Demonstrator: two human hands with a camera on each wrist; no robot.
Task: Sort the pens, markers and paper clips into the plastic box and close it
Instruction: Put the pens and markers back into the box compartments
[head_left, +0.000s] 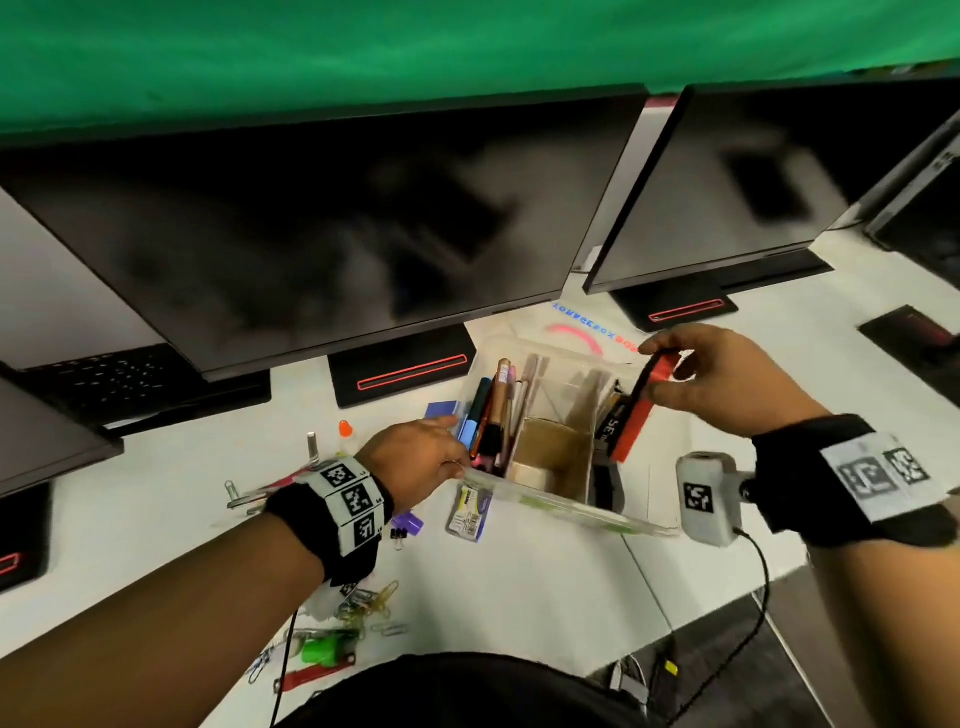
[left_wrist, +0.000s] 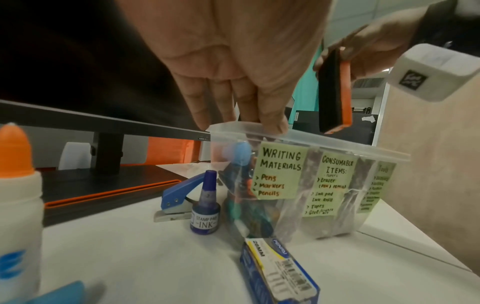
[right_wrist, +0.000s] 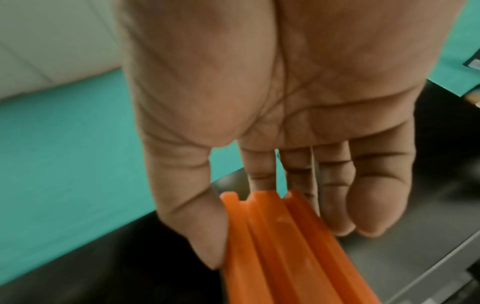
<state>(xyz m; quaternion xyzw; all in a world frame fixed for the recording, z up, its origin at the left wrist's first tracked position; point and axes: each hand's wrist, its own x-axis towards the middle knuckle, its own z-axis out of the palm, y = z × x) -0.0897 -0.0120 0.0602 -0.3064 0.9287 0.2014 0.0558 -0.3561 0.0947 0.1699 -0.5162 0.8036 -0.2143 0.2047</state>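
The clear plastic box (head_left: 571, 506) stands open on the white table, with labelled compartments showing on its front (left_wrist: 337, 146). Pens and markers (head_left: 493, 410) stand in its left compartment. My left hand (head_left: 447, 441) rests on the box's near-left corner, its straight fingers (left_wrist: 272, 121) touching the rim. My right hand (head_left: 670, 364) hovers over the box's right side and pinches an orange-and-black eraser block (head_left: 636, 415) by its top end between thumb and fingers (right_wrist: 337, 216). The block (left_wrist: 335, 96) hangs tilted above the right compartment. Loose paper clips (head_left: 369, 603) lie on the table near my left forearm.
A paper clip carton (head_left: 470, 512), an ink bottle (left_wrist: 205, 211), a blue hole punch (left_wrist: 176, 197) and a glue bottle (left_wrist: 18, 185) sit left of the box. The clear lid (head_left: 571, 338) lies behind it. Monitors (head_left: 311, 234) stand close behind, and the table edge runs at the right.
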